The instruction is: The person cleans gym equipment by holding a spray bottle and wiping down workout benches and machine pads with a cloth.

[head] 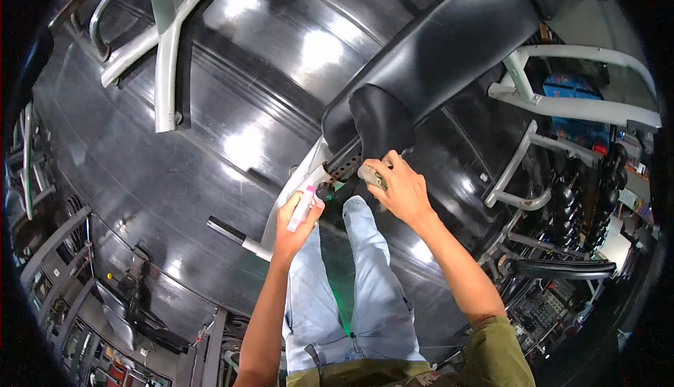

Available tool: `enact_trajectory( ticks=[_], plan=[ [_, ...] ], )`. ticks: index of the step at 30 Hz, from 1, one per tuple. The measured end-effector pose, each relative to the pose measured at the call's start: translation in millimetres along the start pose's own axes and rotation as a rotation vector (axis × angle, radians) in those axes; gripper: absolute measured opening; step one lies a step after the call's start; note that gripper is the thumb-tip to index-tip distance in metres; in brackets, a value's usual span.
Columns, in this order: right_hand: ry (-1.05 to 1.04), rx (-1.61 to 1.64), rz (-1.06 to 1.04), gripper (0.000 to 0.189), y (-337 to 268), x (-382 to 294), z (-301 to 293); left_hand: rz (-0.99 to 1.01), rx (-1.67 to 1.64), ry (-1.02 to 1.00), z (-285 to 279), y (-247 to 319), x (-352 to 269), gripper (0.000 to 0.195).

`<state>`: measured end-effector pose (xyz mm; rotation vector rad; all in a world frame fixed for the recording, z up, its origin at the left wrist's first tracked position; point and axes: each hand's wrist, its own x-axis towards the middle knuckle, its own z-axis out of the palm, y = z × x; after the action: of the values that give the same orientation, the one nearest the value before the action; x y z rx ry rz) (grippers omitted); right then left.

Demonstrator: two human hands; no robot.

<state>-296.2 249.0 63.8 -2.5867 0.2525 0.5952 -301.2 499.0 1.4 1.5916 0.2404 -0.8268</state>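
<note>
My left hand (295, 234) grips a small white bottle with a pink top (301, 209), seemingly a spray bottle, held beside a black round knob (325, 191). A light, crumpled cloth (373, 175) is bunched in my right hand (403, 189). That hand is close to the small black seat pad (380, 118) of a weight bench and the perforated metal adjustment bar (345, 167) below it. Beyond the seat, the bench's long black back pad (442, 45) slopes up to the right. My fingers hide part of the cloth.
The bench's pale frame (295, 187) and a foot bar with a black grip (226, 230) stand at my left. Grey machine legs (167, 76) rest on the dark rubber floor (231, 87) farther off. On the right are metal frames (518, 166) and racked dumbbells (566, 213).
</note>
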Motion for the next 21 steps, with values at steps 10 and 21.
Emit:
enact_trajectory(
  ticks=[10,21],
  plan=[
    [0.137,-0.148,0.062,0.039,-17.9,24.8,26.0,0.063,0.086,-0.066,-7.0,0.0,-8.1,0.021],
    [0.252,-0.102,0.030,0.056,38.1,-68.7,52.3,0.078,0.162,-0.196,-24.5,2.0,-5.8,0.021]
  ],
)
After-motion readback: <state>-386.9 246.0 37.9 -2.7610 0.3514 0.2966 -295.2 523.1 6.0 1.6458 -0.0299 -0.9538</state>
